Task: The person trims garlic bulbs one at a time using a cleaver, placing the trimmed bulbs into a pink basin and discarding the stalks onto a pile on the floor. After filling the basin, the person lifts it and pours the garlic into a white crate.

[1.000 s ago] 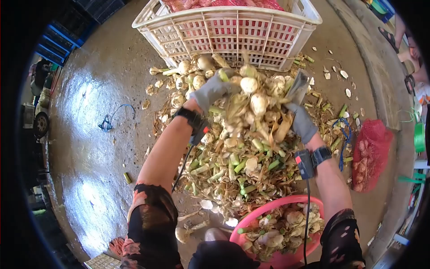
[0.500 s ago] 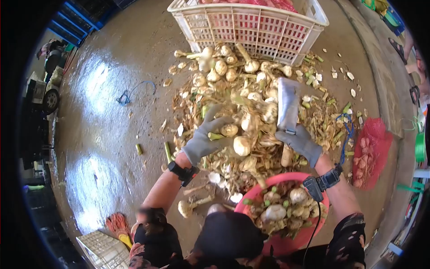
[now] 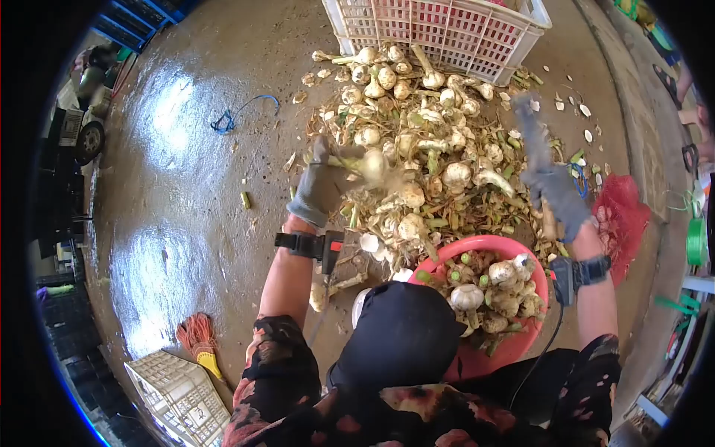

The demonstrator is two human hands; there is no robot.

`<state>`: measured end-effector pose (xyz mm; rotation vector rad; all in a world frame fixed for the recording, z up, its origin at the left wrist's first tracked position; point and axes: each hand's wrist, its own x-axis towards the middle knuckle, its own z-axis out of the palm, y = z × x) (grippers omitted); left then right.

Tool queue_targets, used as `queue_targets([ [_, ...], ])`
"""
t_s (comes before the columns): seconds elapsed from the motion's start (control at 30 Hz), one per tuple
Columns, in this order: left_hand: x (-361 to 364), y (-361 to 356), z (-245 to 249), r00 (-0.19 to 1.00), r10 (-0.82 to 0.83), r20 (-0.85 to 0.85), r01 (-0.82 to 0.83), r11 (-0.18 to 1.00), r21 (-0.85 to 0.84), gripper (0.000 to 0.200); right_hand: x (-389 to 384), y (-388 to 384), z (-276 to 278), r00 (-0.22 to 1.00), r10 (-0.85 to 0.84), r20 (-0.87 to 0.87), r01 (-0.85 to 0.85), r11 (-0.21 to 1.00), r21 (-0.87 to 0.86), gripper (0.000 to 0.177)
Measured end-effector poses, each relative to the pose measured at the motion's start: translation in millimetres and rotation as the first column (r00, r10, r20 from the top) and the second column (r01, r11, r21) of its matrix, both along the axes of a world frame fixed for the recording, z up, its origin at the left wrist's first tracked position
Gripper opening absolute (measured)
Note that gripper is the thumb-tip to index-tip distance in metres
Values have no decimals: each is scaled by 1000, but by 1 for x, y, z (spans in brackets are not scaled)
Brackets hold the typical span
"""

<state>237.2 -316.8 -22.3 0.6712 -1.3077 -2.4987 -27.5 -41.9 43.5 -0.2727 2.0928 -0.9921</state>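
Note:
My left hand (image 3: 324, 182), in a grey glove, is closed on the stalk of a garlic bulb (image 3: 372, 164), held over the left side of a garlic heap (image 3: 439, 186). To the right, my gloved right hand (image 3: 555, 190) grips a long flat-bladed tool (image 3: 532, 130), blurred and raised over the heap's right edge. Below the heap a pink basin (image 3: 530, 339) holds garlic bulbs with cut green stalks.
A white plastic crate (image 3: 447, 33) stands behind the heap. Right lies a red mesh bag (image 3: 622, 223). A broom (image 3: 199, 339) and another crate (image 3: 179, 391) are at lower left. Another person's foot (image 3: 693, 115) shows at far right.
My left hand has lifted a garlic bulb slightly. My right hand has swung right with the tool, away from the middle of the heap. The view has shifted.

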Motion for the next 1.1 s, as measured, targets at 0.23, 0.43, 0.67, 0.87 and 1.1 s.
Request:
queue_targets([
  [0.23, -13, 25, -26, 985, -102, 142, 146, 925, -350, 60, 36, -12, 7, 988, 81, -133, -124, 926, -357, 22],
  [0.43, -50, 73, -27, 979, -42, -202, 135, 870, 473, 39, 55, -14, -30, 962, 247, -119, -257, 963, -76, 17],
  [0.67, -71, 91, 29, 897, -360, 256, 438, 797, -416, 30, 69, -36, 9, 643, 443, -624, -444, 880, 168, 23],
  [0.87, -64, 79, 24, 961, -275, -34, 233, 869, -437, 18, 22, 24, -41, 728, 457, -511, -165, 841, 516, 25],
  [1.1, -97, 80, -46, 997, 33, -67, -37, 998, -57, 23, 81, -24, -8, 466, 310, -828, -395, 911, 119, 21],
])
